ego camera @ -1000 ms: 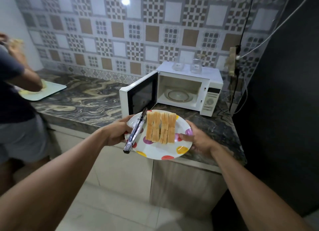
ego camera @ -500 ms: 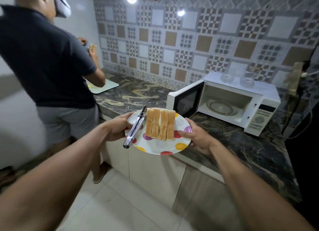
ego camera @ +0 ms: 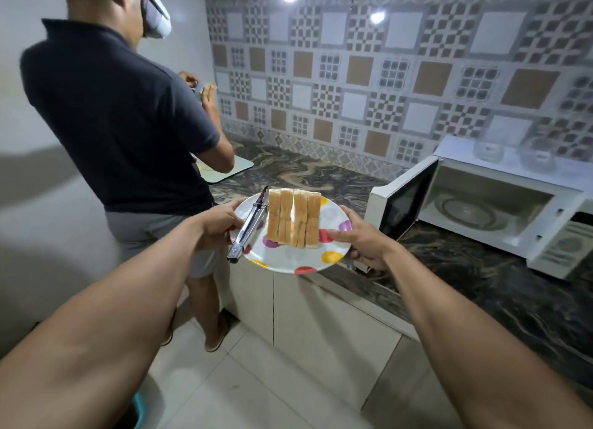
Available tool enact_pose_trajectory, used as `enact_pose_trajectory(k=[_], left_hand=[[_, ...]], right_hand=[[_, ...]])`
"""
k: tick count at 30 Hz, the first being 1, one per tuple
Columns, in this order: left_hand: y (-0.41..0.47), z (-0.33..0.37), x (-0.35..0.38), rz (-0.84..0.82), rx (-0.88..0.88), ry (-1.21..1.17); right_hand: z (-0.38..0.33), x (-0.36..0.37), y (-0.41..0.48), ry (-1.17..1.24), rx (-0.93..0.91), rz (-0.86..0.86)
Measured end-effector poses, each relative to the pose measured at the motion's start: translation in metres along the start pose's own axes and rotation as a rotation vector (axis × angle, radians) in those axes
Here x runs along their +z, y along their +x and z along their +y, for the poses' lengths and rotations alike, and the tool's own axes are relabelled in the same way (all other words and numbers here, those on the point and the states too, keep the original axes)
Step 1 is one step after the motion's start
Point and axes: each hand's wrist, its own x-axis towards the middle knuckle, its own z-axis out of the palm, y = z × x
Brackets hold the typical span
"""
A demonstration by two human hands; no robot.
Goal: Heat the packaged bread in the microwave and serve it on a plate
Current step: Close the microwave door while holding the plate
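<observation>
At center frame sat one spotted plate (ego camera: 288, 261), carrying four bread slices (ego camera: 294, 217) on edge and one pair of metal tongs (ego camera: 248, 226). One open microwave (ego camera: 500, 204) stood at right, two glass bowls (ego camera: 487, 151) on top. One other person (ego camera: 122, 117) stood at upper left.

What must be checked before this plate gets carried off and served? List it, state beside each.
1. Both hands grip the plate: left hand and right hand on opposite rims, ok.
2. Bread slices stand in a steady row: ok.
3. Tongs secure: handle overhangs the rim, not ok.
4. Path clear: another person stands close on the left, not ok.
5. Microwave door shut: left open, not ok.
6. Bread heated: cannot tell.
</observation>
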Motion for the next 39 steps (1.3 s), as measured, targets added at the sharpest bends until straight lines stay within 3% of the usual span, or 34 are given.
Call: enact_pose_trajectory(k=[11, 32, 39], left_hand=[[0.11, 0.027, -0.061, -0.103, -0.064, 0.055], [0.316, 0.056, -0.089, -0.18, -0.125, 0.104], [0.366, 0.046, -0.084, -0.225, -0.152, 0.134]], right_hand=[[-0.014, 0.001, 0.082, -0.03, 0.02, 0.13], [0.006, -0.054, 0.231, 0.183, -0.034, 0.33], [0.035, -0.067, 0.264, 0.146, 0.014, 0.432]])
